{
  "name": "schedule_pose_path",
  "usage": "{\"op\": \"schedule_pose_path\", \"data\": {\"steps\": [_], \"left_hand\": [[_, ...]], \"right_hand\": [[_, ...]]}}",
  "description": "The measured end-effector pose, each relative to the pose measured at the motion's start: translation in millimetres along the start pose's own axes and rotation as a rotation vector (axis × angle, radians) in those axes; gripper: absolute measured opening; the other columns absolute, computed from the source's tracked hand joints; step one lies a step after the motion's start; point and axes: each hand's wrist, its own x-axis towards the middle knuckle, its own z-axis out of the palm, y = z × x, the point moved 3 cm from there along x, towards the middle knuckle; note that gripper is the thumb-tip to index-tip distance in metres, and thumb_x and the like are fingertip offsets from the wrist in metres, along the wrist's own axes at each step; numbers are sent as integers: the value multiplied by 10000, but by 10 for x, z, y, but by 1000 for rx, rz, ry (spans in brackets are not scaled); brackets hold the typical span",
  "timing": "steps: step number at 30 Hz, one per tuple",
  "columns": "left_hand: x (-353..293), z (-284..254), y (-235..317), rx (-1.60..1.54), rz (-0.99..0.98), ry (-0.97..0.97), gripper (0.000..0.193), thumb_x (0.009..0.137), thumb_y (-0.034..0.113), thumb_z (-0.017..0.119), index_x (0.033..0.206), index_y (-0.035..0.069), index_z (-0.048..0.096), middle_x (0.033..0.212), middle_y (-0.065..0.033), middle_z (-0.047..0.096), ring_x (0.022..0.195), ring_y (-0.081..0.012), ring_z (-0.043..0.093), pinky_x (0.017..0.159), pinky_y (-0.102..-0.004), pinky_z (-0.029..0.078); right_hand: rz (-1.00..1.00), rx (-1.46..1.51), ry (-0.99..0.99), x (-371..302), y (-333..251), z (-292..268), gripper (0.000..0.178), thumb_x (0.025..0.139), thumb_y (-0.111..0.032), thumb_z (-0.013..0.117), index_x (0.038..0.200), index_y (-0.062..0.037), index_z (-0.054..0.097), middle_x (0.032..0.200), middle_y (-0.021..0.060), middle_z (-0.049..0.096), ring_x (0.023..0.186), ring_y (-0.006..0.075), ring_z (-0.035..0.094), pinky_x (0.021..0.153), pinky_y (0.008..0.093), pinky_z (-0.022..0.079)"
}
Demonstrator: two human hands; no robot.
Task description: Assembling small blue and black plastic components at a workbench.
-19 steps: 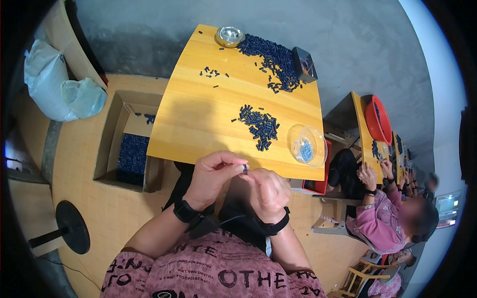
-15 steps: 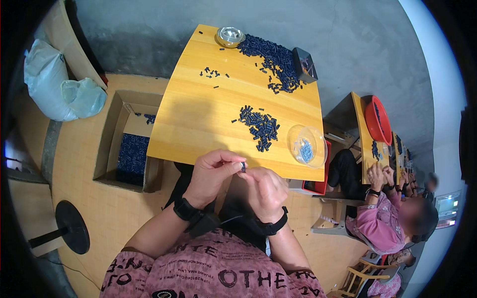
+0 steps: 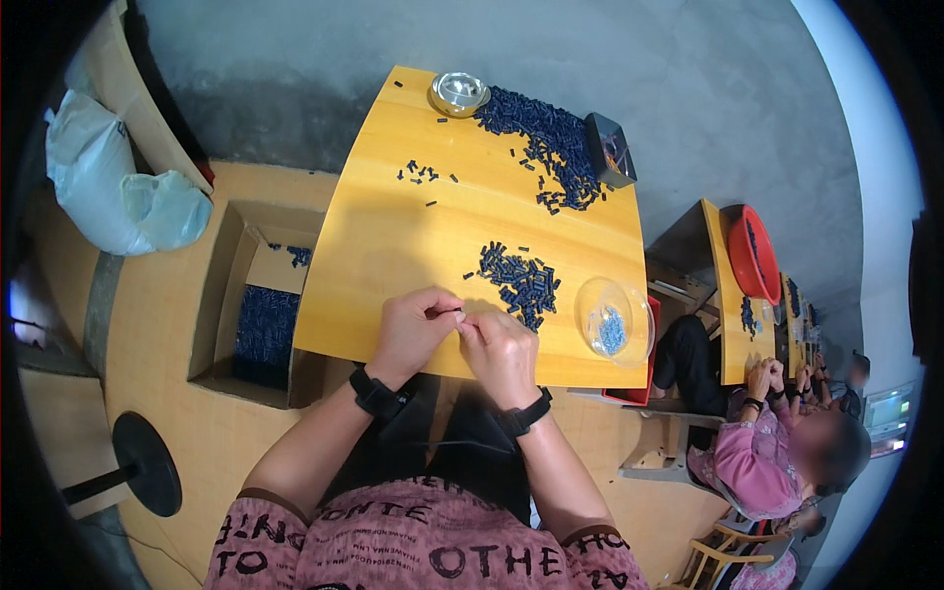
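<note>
My left hand (image 3: 417, 336) is closed in a pinch over the near edge of the table. A small dark piece (image 3: 456, 311) shows at its fingertips, mostly covered. My right hand (image 3: 500, 356) is pinched too, its fingertips touching the left ones; what it grips is hidden. Just beyond the hands lies a loose pile of short dark cylindrical pieces (image 3: 521, 279). To the right of that pile stands a clear plastic bowl (image 3: 644, 334) holding small light-blue bits (image 3: 612, 331).
On the wooden table (image 3: 383, 256), a larger heap (image 3: 551, 138) of dark pieces lies far off, between a metal bowl (image 3: 460, 94) and a black box (image 3: 612, 149). A cardboard box (image 3: 221, 295) sits on the floor at left. Another person (image 3: 752, 447) works at right.
The view has shifted, so the table sits lower in the picture. My hands have moved forward over the tabletop and closer together; the dark piece between them now shows less.
</note>
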Motion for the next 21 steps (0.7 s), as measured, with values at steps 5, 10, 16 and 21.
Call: {"op": "schedule_pose_path", "data": {"steps": [5, 10, 16, 21], "left_hand": [[248, 41, 45, 252, 190, 62, 180, 833, -32, 691, 1009, 0, 672, 857, -53, 684, 789, -107, 656, 712, -235, 526], [265, 41, 200, 529, 367, 49, 176, 809, -17, 692, 976, 19, 651, 830, -110, 654, 741, -233, 652, 675, -316, 514], [207, 69, 288, 580, 471, 21, 146, 797, 3, 686, 933, 26, 636, 819, -136, 649, 765, -316, 638, 674, -392, 505], [189, 29, 231, 594, 478, 26, 127, 796, 4, 685, 913, 29, 642, 815, -128, 652, 769, -316, 635, 672, -392, 499]], "right_hand": [[47, -12, -12, 203, 134, 129, 100, 818, -97, 732, 800, -37, 653, 723, 153, 627, 662, 342, 630, 592, 423, 497], [147, 58, -99, 289, 234, 76, 71, 834, -76, 717, 849, -16, 681, 764, 168, 666, 686, 323, 662, 604, 379, 519], [537, 448, -213, 380, 280, 101, 89, 836, -71, 750, 834, 5, 704, 670, 89, 663, 548, 133, 605, 525, 269, 477], [737, 602, -266, 376, 293, 172, 74, 820, -25, 761, 799, 5, 696, 674, 47, 669, 535, 70, 583, 504, 226, 467]]}}
